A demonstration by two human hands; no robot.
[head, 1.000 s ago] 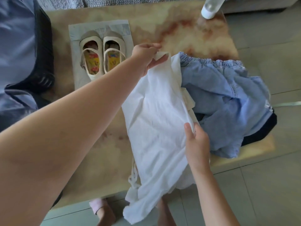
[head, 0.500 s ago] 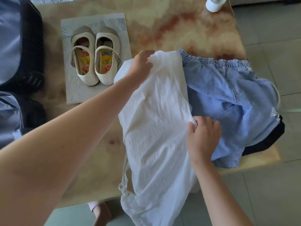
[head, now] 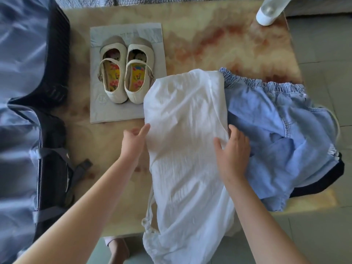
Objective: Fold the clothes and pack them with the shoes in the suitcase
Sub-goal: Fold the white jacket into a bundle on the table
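A white garment (head: 182, 141) lies folded lengthwise down the middle of the marble-patterned table (head: 209, 35), its lower end hanging over the near edge. My left hand (head: 134, 141) touches its left edge with straight fingers. My right hand (head: 232, 151) lies flat on its right edge. A light blue denim garment (head: 282, 134) sits crumpled to the right, over something dark (head: 323, 180). A pair of cream shoes (head: 125, 73) stands on a grey bag (head: 152, 35) at the back left. The open suitcase (head: 24, 92) with blue lining is at the far left.
A white bottle (head: 266, 12) stands at the table's far right corner. Grey straps (head: 80, 168) of the suitcase reach onto the table's left side. Tiled floor lies to the right and in front, where my feet (head: 116, 250) show below the table edge.
My left hand let go of the garment's top corner and came down to its left edge. The top now lies flat. My right hand has opened and lies flat.
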